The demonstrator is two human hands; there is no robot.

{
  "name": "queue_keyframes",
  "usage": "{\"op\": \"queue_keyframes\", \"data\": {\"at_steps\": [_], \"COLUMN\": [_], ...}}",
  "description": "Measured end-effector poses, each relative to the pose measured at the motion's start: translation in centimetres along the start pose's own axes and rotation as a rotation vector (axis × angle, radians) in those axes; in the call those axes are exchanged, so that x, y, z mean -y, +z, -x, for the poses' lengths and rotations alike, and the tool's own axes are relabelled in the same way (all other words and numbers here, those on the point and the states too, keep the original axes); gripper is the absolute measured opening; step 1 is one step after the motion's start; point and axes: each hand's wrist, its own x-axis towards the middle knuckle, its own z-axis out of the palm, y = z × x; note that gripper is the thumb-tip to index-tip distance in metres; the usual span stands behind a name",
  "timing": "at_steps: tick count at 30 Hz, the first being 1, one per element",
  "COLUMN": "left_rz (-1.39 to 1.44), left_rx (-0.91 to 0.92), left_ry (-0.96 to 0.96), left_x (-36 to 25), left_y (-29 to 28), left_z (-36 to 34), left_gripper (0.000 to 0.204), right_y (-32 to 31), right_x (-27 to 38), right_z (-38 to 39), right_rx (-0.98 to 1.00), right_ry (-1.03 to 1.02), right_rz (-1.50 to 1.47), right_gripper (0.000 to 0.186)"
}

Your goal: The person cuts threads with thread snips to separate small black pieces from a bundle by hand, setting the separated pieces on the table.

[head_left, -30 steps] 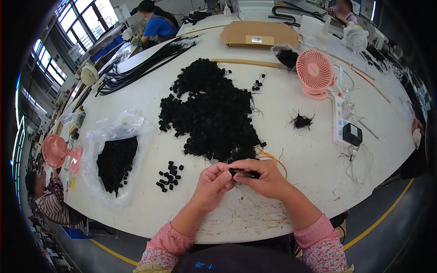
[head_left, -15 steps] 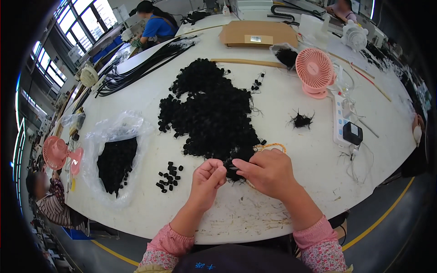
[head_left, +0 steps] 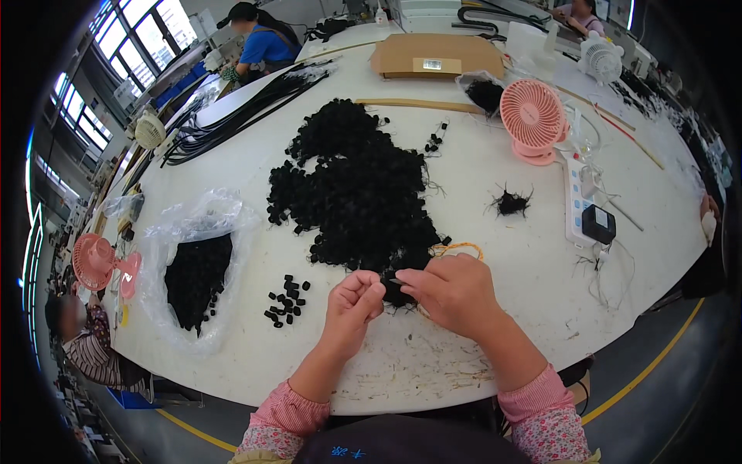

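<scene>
My left hand (head_left: 354, 305) is closed in a pinch at the near edge of a large heap of small black pieces (head_left: 363, 197). Whatever lies between its fingertips is too small to make out. Close beside it, my right hand (head_left: 456, 290) is closed around a small metal-tipped tool (head_left: 396, 281), mostly hidden by the fingers. An orange-yellow cord (head_left: 464, 247) loops out behind this hand. Loose black threads lie under the fingertips. Left of my left hand sits a small group of short black pieces (head_left: 287, 301).
A clear plastic bag (head_left: 202, 224) of black pieces lies at the left. Pink fans (head_left: 533, 116) stand on both sides. At the right are a white power strip (head_left: 576, 205) and a thread tuft (head_left: 512, 203); a cardboard box (head_left: 437, 58) lies at the back. Other people sit farther off.
Both hands stay nearly in place; the fingers of my right hand and the metal tip have shifted slightly.
</scene>
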Motion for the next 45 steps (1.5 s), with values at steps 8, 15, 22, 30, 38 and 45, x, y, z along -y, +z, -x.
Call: {"op": "queue_keyframes", "data": {"at_steps": [8,15,22,30,38,45], "left_rz": [-0.261,-1.018,-0.194,-0.295,-1.475,-1.515], "left_rx": [0.001,-0.066,-0.03,-0.197,-0.539,-0.37], "left_ry": [0.057,0.491,0.152,0.202,0.558,0.411], "left_x": [0.1,0.2,-0.2,0.1,-1.6,-2.7], "left_y": [0.4,-0.4,0.9,-0.3,-9.1,-10.6], "left_z": [0.4,-0.4,0.7,3.3,6.5,3.9], "left_gripper": [0.007,0.021,0.024,0.017,0.045,0.049], "right_y": [0.9,1.6,1.6,1.9,3.0,1.4], "right_x": [0.6,-0.8,0.4,1.5,-1.0,-2.2], "right_z": [0.4,0.5,0.7,0.8,2.3,1.0], "right_rx": [0.225,0.037,0.178,0.258,0.33,-0.035], "right_ry": [0.585,0.754,0.551,0.413,0.4,0.443], "right_rz": [-0.85,-0.889,-0.762,-0.66,0.075,-0.01], "right_gripper": [0.025,0.02,0.021,0.028,0.045,0.039]}}
